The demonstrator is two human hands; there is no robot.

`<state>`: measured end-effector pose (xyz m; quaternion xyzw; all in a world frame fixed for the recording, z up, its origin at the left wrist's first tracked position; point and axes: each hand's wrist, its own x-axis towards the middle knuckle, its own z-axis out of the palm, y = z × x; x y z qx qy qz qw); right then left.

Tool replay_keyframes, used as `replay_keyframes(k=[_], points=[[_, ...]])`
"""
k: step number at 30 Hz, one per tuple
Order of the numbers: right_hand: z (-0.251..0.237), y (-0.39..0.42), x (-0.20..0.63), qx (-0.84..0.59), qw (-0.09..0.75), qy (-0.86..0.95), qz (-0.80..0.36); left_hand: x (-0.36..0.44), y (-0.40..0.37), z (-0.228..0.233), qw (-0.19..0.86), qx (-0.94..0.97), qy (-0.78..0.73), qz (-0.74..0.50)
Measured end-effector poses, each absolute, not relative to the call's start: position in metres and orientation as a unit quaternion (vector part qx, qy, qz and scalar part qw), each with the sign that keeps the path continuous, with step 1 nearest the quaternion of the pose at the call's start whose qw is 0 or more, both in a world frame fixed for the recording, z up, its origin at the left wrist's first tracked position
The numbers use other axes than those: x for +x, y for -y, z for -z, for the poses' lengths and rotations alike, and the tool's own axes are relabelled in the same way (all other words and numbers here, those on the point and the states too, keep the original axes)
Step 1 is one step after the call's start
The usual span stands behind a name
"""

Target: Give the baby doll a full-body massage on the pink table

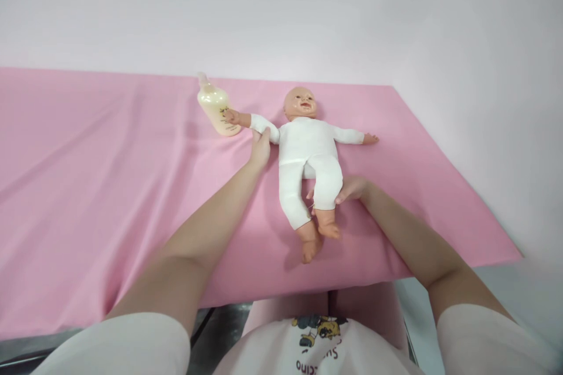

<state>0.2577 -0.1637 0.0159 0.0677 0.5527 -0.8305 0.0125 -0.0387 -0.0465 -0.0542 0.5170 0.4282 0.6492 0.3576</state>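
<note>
A baby doll (308,140) with a white cloth body lies on its back on the pink cloth, head away from me and arms spread. My left hand (261,147) is closed around the doll's arm on the left, with the thumb on top of the white sleeve. Under the doll's leg on the right, my right hand (350,188) grips from the outer side. Its fingertips show between the two legs, and the rest of the fingers are hidden beneath the leg. The doll's other arm lies stretched out to the right.
A pump bottle (217,110) of pale yellow liquid leans behind the doll's left-side hand. Pink cloth (123,187) covers the table, with folds at the left. Its front edge lies just before my lap, and a white wall (264,12) rises behind.
</note>
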Motion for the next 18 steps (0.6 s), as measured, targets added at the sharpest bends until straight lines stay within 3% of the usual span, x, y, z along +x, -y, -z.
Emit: replay_keyframes(k=[6,11,14,18], points=[[-0.014,0.161,0.258,0.047,0.004,-0.536,0.843,-0.028,0.055,0.044,0.361,0.480,-0.450,-0.660],[-0.006,0.160,0.263,0.008,-0.046,-0.502,0.864,-0.021,0.065,0.033,0.325,0.568,-0.422,-0.627],[0.001,0.159,0.266,0.038,-0.120,-0.481,0.868,-0.019,0.075,0.022,0.233,0.681,-0.380,-0.582],[0.004,0.154,0.265,0.197,-0.279,-0.411,0.845,-0.021,0.083,0.013,0.141,0.766,-0.365,-0.509]])
